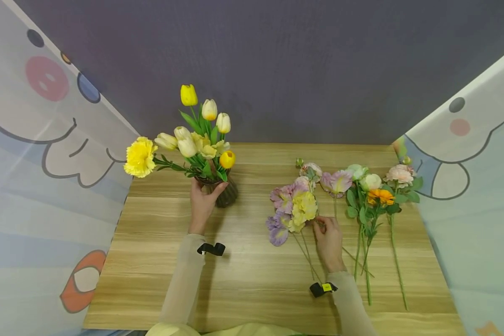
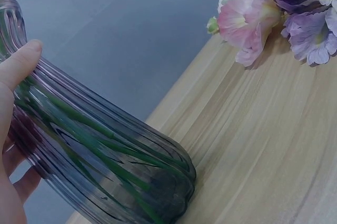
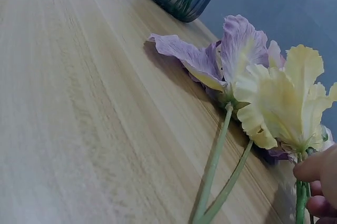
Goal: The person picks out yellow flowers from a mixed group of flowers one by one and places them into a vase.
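Note:
My left hand [image 1: 203,205] grips the neck of a ribbed glass vase [image 1: 227,192], thumb across its front in the left wrist view. Green stems show through the glass [image 2: 126,155]. White and yellow tulips [image 1: 187,145] stand in the vase, and a ruffled yellow carnation [image 1: 140,157] leans out to the left. At the table's middle right, my right hand [image 1: 329,238] pinches the green stem of a pale yellow ruffled flower [image 3: 281,100] just below its bloom. Purple flowers [image 1: 278,227] lie right beside that bloom, their stems pointing toward the front.
Further right on the wooden table [image 1: 252,280] lie an orange flower [image 1: 380,197], a pale pink flower [image 1: 399,175], white-green flowers [image 1: 370,182] and a lilac flower [image 1: 337,182]. A grey panel [image 1: 277,70] rises behind the table; printed cloth walls [image 1: 25,210] flank it.

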A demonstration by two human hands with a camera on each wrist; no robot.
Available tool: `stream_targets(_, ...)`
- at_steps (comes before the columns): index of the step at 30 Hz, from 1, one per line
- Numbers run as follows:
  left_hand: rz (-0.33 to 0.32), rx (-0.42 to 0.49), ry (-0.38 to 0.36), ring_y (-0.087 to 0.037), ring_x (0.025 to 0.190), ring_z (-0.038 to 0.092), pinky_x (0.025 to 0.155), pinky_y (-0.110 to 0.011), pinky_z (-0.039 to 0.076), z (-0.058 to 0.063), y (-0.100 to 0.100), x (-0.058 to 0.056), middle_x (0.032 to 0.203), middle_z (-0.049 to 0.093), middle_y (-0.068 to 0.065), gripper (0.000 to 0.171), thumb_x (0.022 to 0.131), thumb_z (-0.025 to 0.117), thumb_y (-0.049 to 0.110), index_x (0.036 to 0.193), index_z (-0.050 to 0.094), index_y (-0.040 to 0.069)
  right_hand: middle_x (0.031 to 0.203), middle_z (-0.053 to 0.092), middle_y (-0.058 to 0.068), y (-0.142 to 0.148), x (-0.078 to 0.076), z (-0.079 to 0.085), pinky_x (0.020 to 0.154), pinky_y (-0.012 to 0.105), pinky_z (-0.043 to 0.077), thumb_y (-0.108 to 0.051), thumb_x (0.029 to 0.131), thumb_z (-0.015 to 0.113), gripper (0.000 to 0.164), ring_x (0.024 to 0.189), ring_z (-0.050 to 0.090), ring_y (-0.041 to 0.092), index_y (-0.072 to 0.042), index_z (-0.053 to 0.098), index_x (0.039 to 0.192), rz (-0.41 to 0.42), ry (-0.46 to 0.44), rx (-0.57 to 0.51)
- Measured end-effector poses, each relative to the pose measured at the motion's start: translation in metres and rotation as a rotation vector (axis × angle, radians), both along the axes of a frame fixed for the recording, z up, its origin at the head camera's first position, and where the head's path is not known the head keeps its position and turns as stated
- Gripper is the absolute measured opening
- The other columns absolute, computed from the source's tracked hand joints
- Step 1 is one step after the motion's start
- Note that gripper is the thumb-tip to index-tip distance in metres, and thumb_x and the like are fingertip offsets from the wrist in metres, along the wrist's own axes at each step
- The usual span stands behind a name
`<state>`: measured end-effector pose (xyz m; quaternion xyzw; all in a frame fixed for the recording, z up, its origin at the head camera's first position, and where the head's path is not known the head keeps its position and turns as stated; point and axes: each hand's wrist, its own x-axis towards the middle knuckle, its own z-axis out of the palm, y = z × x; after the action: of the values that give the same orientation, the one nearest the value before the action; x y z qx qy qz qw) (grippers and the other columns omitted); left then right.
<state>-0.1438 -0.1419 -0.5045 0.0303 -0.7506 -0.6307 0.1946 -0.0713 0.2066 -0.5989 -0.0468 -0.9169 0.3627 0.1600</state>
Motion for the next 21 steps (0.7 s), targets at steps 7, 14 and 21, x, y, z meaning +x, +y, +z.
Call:
stream_targets(7, -0.003, -0.005, 0.008, -0.022, 0.119, 0.048, 0.102, -0.048, 0.035, 0.000, 0.000, 0.000, 0.130, 0.053, -0.016, 0.071, 0.075, 0.077, 0.013, 0.136, 0.041, 0.003, 0.087, 0.058, 0.006, 0.000, 0.000, 0.000, 0.052, 0.031, 0.042, -0.009, 0.086, 0.067, 0.010, 0.067, 0.047, 0.013, -0.003, 0.069, 0.094, -0.008, 0.013, 0.006)
stream_targets(14, 0.010, 0.003, -0.008, -0.021, 0.119, 0.048, 0.103, -0.048, 0.035, 0.001, 0.001, 0.001, 0.131, 0.053, -0.015, 0.071, 0.075, 0.078, 0.013, 0.136, 0.041, 0.004, 0.088, 0.057, 0.005, 0.000, -0.001, 0.005, 0.051, 0.031, 0.042, -0.011, 0.088, 0.064, 0.010, 0.066, 0.047, 0.013, -0.003, 0.068, 0.094, 0.000, 0.024, -0.006)
stream_targets(21, 0.009, 0.004, -0.019, -0.022, 0.120, 0.048, 0.103, -0.047, 0.035, 0.001, 0.001, 0.000, 0.131, 0.053, -0.015, 0.072, 0.075, 0.078, 0.014, 0.137, 0.041, 0.004, 0.089, 0.059, 0.010, 0.001, -0.005, 0.012, 0.053, 0.033, 0.042, -0.009, 0.089, 0.062, 0.011, 0.067, 0.048, 0.015, 0.000, 0.067, 0.095, 0.007, 0.092, 0.011)
